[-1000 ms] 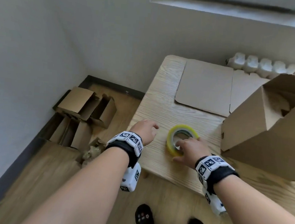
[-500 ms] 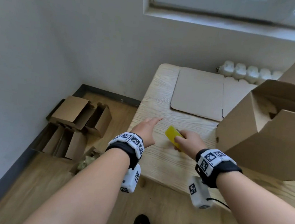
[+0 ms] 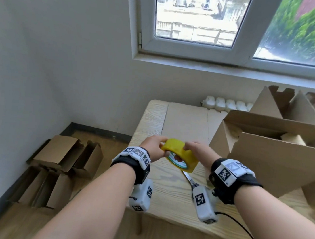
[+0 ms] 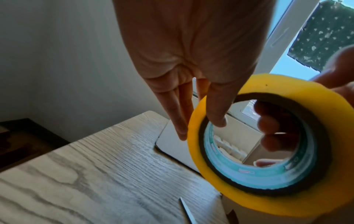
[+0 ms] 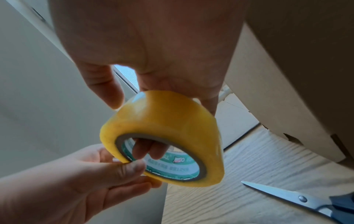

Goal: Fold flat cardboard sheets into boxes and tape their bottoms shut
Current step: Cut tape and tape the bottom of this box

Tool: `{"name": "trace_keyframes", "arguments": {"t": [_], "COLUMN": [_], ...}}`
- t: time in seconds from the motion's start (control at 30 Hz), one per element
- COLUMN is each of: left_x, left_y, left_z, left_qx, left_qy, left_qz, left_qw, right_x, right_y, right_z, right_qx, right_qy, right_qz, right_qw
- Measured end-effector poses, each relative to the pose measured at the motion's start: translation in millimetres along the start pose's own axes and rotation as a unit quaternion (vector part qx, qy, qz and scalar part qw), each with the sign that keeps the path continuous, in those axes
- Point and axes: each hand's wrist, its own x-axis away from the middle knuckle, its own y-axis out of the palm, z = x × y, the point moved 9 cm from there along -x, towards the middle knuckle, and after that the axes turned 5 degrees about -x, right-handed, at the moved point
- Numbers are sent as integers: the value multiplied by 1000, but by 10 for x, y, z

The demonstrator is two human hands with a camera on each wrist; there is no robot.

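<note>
From the head view, both hands hold the yellow tape roll (image 3: pixel 180 155) above the tabletop (image 3: pixel 167 194); folded boxes (image 3: pixel 63 168) lie on the floor, a flat cardboard sheet (image 3: pixel 186 122) waits, and the large open box (image 3: pixel 275 154) holds cardboard pieces, so taping seems about to begin. Left wrist: the left hand (image 4: pixel 193 50) pinches the roll's rim. Right wrist: the right hand (image 5: pixel 153 57) has fingers (image 5: pixel 147 148) curled through its core, scissors (image 5: pixel 298 198) below.

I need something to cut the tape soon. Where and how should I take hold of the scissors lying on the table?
Grip the scissors by the dark handle loops, coming from above on the near, right side. They lie flat on the table with the bare blades pointing away toward the flat cardboard sheet, so the handle end is the safe one. Both hands hold the tape roll, so free the right hand first.
</note>
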Motion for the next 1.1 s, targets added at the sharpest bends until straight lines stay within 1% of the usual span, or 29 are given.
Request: {"name": "trace_keyframes", "arguments": {"t": [0.1, 0.27, 0.4, 0.6, 0.77, 0.83, 0.93, 1.0, 1.1], "left_x": [7, 50, 43, 28, 36, 31, 28, 41, 79], "left_y": [18, 60, 74, 127, 125, 67, -83, -164, -210], "left_z": [45, 146, 177, 191, 246, 272, 323, 424, 618], "left_qx": [45, 125, 155, 190, 174, 141, 27, -13, -55], "left_qy": [-5, -9, -17, -30, -23, -9, 7, 20, 54], "left_qz": [-23, -54, -61, -74, -78, -51, 3, 32, 60], "left_qw": [999, 991, 986, 979, 981, 989, 1000, 999, 995], "right_x": [44, 147, 198, 168, 227, 232, 262, 255, 238], "right_y": [-58, -115, -137, -129, -147, -184, -217, -250, -298], "right_z": [-28, -47, -21, 36, 34, 53, 66, 134, 195], "right_qx": [-20, -92, -129, -144, -143, -141, -101, -73, -66], "right_qy": [-4, -5, 4, 2, -6, 0, -2, -1, -10], "right_qz": [9, 17, 19, 3, -7, 0, -2, 1, 13], "right_qw": [1000, 996, 991, 990, 990, 990, 995, 997, 998]}}
